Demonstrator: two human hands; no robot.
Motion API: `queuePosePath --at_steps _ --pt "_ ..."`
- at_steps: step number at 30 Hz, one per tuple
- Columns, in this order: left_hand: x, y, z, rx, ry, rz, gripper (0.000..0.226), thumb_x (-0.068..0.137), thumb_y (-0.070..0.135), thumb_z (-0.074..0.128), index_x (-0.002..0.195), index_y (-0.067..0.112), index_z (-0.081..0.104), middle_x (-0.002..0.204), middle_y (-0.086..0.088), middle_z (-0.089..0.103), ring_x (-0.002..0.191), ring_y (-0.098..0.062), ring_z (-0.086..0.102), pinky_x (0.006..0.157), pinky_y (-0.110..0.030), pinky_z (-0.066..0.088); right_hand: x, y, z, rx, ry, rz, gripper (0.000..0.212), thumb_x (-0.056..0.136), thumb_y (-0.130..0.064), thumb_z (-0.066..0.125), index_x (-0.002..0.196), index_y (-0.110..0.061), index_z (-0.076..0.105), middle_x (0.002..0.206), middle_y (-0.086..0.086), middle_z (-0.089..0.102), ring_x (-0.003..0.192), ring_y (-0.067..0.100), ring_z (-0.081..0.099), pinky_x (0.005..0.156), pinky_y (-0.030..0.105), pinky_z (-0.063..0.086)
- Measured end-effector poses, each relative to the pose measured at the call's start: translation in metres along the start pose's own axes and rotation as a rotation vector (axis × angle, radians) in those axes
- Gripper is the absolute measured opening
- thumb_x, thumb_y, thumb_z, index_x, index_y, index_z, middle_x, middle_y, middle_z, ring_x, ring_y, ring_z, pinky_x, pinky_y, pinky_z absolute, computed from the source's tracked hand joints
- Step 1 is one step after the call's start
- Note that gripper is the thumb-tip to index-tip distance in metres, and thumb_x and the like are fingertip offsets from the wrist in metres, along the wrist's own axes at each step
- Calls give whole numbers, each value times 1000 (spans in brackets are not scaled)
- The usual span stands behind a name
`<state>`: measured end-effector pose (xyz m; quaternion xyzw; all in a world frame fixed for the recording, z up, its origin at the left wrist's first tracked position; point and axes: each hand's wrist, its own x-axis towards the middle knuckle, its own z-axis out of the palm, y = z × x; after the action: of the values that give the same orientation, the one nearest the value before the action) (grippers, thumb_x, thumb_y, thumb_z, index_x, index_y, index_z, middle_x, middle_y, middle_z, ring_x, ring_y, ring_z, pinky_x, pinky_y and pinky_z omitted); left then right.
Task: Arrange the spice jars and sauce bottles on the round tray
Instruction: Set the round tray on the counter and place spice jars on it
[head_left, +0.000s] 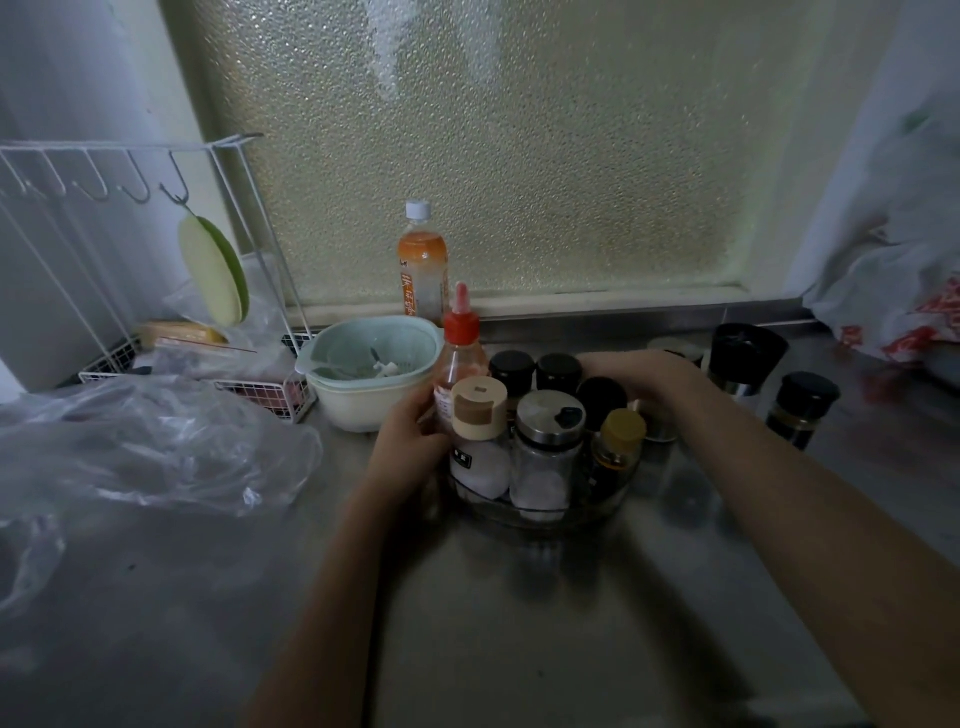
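A clear round tray (535, 519) stands on the steel counter and holds several jars and bottles. At its front are a beige-lidded jar (478, 431), a steel-lidded shaker (545, 447) and a yellow-capped bottle (618, 447). Black-lidded jars (511, 371) stand behind them. My left hand (410, 441) is wrapped around the red-capped sauce bottle (460, 353) at the tray's left side. My right hand (639, 374) reaches over the back right of the tray; its fingers are curled and what they touch is hidden. Two black-lidded jars (745, 358) (802, 408) stand off the tray to the right.
A pale green colander in a white bowl (371, 374) sits just left of the tray. An orange drink bottle (422, 265) stands by the frosted window. A white wire rack (130, 249) and crumpled clear plastic (130, 447) fill the left; a plastic bag (893, 291) lies far right.
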<state>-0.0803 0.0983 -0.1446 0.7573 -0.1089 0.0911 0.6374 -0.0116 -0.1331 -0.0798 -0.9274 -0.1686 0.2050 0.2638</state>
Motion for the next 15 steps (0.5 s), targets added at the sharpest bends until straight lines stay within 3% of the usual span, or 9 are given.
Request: queuePosePath --at_steps 2,5,8,10,13,15 --pt "1 -2 -1 40 13 5 53 73 -20 61 110 18 61 101 5 68 90 9 65 75 -11 51 4 9 -3 16 144 -75 21 87 -1 57 104 -13 59 102 10 65 91 21 61 79 32 50" --pt "2 -7 1 183 162 1 34 76 -1 69 93 29 66 85 12 70 77 7 65 71 -20 53 -3 9 -1 226 349 -152 43 81 11 55 115 -15 53 110 11 62 102 25 59 87 37 47" --pt "1 -7 0 364 387 -52 4 79 22 69 83 21 70 73 2 71 70 -13 66 71 -38 57 0 11 3 250 336 -140 33 84 4 55 111 -15 57 114 9 65 107 25 61 96 40 48" --pt "-3 -3 -2 415 424 -101 17 81 26 66 70 14 68 67 -4 70 66 -24 66 69 -45 57 -2 8 7 247 223 -127 33 86 0 57 114 -16 58 111 5 66 103 19 63 90 30 51" --pt "-14 11 -5 403 390 -158 28 82 27 67 61 7 68 58 -8 69 59 -26 67 68 -46 58 -8 1 12 349 163 -160 32 88 7 51 111 -15 55 94 -7 62 84 1 58 66 6 47" --pt "-21 19 -5 403 322 -173 19 80 17 68 62 12 71 59 -5 69 61 -21 66 70 -39 58 -10 2 15 443 146 -167 36 89 9 46 113 -16 54 97 -4 64 85 4 60 68 9 50"
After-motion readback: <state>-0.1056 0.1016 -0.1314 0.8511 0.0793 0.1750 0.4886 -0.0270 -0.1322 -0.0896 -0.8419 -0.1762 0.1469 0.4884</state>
